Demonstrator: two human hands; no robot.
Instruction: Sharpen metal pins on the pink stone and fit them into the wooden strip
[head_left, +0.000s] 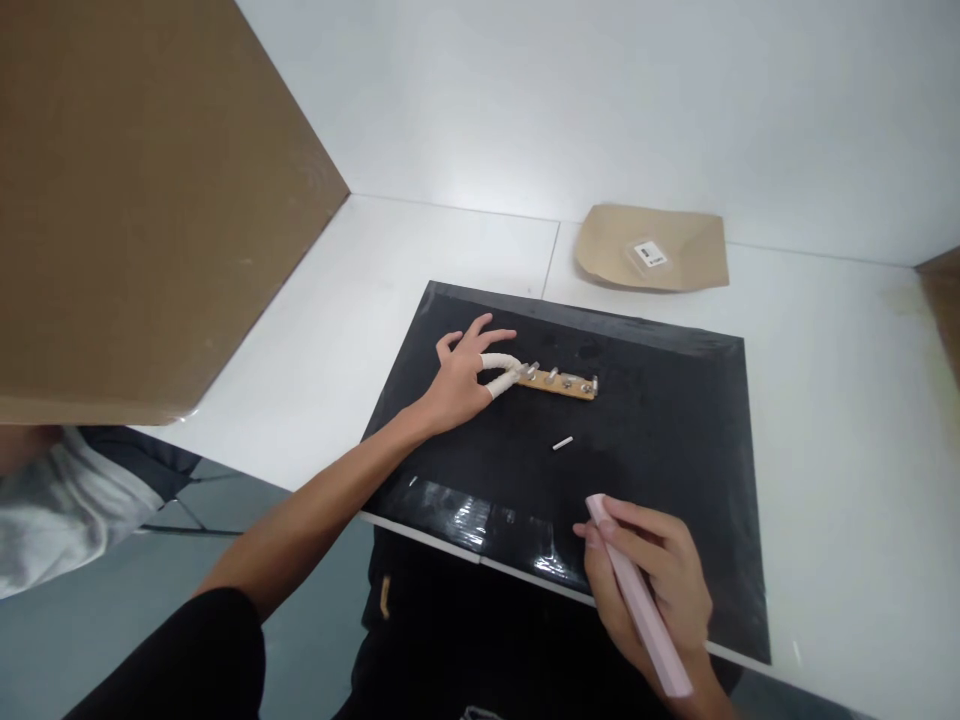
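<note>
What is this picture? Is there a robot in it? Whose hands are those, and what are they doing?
There's no robot here, just a person working with bare hands. The one picture comes from a camera worn on the person's head, so you look down as if through their eyes.

The left hand has white coverings on its thumb and a finger. Their tips meet at one end of a yellowish strip with small shiny pieces along it. The right hand holds a pink stick.

The strip lies on a black mat, near a tiny white stick. Behind the mat, on the white table, is some brown paper with a small labelled packet on it.
</note>
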